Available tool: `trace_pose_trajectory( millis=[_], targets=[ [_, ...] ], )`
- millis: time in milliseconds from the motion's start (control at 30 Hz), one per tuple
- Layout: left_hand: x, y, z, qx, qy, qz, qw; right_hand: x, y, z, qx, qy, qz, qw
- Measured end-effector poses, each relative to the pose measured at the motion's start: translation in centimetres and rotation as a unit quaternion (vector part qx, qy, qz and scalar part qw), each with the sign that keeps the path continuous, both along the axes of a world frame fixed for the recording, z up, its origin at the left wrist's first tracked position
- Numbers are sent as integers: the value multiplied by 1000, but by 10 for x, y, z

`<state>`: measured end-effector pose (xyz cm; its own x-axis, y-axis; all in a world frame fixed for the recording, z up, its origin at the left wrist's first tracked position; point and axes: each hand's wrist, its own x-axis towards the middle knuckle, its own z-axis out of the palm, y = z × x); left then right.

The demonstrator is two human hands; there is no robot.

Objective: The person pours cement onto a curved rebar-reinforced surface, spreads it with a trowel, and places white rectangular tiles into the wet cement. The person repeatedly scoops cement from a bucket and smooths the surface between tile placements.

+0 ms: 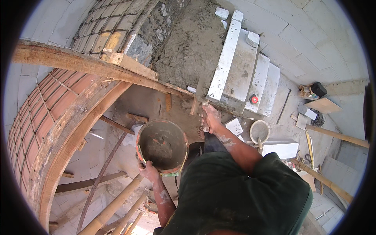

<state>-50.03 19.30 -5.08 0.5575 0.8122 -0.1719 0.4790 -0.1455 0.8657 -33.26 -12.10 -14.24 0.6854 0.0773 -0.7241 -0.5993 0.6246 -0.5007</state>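
My left hand (149, 171) grips the near rim of a round bucket (175, 166), which hangs tilted at my left side. Wet grey mortar (158, 148) lies inside it. Dusted with pale mortar, my right hand (210, 118) is closed just below the front end of a white block (225, 58) and beside a short wooden piece (194, 106). Its fingers curl in; what they hold, if anything, is hidden. Ahead, fresh grey mortar (190, 47) fills a bed bordered by the white block on its right.
A curved timber beam (74, 60) and rebar grid (39, 103) stand on the left. Stair-like white blocks (258, 82) rise at right, with a red round object (254, 99) on one. A white pail (259, 131) sits near my right arm. Bamboo poles (113, 205) slant at lower left.
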Motion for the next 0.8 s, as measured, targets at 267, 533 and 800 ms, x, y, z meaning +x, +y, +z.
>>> trace_pose_trajectory(
  millis=[267,533,800],
  targets=[
    [15,5,-4,13,-6,-16,1000,8,-11,0,32,10,-34,999],
    [13,3,-19,-37,-31,-41,998,1,-11,-6,59,27,-41,997],
    [12,-3,-15,17,5,-70,997,9,-9,8,63,26,-71,995]
  ],
)
